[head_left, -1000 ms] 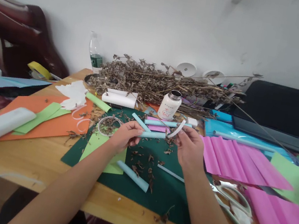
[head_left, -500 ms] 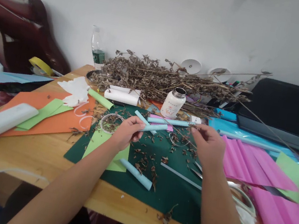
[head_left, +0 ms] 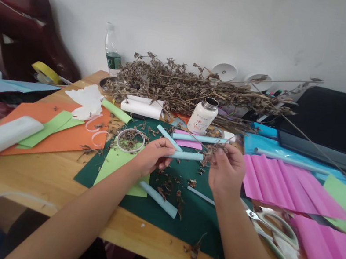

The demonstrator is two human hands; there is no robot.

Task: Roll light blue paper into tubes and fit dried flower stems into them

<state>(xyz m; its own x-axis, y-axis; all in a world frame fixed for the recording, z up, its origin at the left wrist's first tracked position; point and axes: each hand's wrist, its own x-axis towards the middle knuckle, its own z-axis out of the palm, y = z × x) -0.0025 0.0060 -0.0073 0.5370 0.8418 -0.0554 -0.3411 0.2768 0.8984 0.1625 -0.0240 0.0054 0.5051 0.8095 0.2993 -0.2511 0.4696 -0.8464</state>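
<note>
My left hand (head_left: 156, 158) is closed around one end of a light blue paper tube (head_left: 188, 155), which points right. At the tube's right end, my right hand (head_left: 227, 175) pinches a small clump of dried leaves (head_left: 213, 149). Two more blue tubes lie just behind: a slanted one (head_left: 167, 134) and a level one (head_left: 196, 138) over pink paper. A further blue tube (head_left: 160, 200) and a thin blue stick (head_left: 200, 195) rest nearer on the dark green mat (head_left: 145, 212). Leaf crumbs are scattered there. A white ring (head_left: 118, 138) surrounds leaf bits on light green paper (head_left: 106, 166).
Dried branches (head_left: 174, 83) are heaped along the wall behind an open white bottle (head_left: 202, 119). Scissors (head_left: 271, 229) and pink crepe paper (head_left: 287, 185) lie right, before a laptop (head_left: 341, 123). Orange paper (head_left: 54, 135) and a long white device (head_left: 0, 139) lie left.
My right hand let go of a curved white strip onto the mat and took up dried leaves, then brought them back to the tube. My left hand kept its hold.
</note>
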